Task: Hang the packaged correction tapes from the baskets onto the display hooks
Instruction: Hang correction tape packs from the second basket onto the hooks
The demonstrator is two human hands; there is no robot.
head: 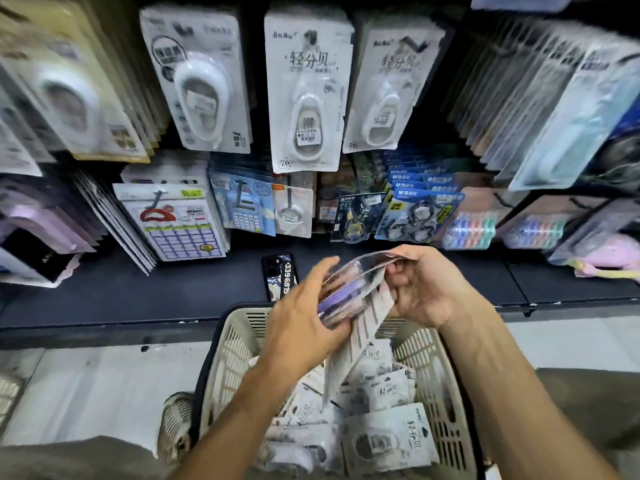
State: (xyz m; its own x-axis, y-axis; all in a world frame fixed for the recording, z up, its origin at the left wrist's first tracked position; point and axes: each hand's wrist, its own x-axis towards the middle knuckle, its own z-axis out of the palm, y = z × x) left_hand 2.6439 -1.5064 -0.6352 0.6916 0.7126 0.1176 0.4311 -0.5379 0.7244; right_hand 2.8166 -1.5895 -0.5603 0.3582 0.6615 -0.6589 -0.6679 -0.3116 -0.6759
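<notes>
Both the left hand [304,323] and the right hand [426,289] grip a stack of packaged correction tapes [349,299] above the beige basket [228,351], still well stocked, while several display hooks [308,39] already carry packs, so much remains.

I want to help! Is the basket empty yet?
Not empty. The basket holds many packaged correction tapes piled inside.

Dense hanging packs [308,88] crowd the hooks; open air lies above the basket [228,341].
</notes>
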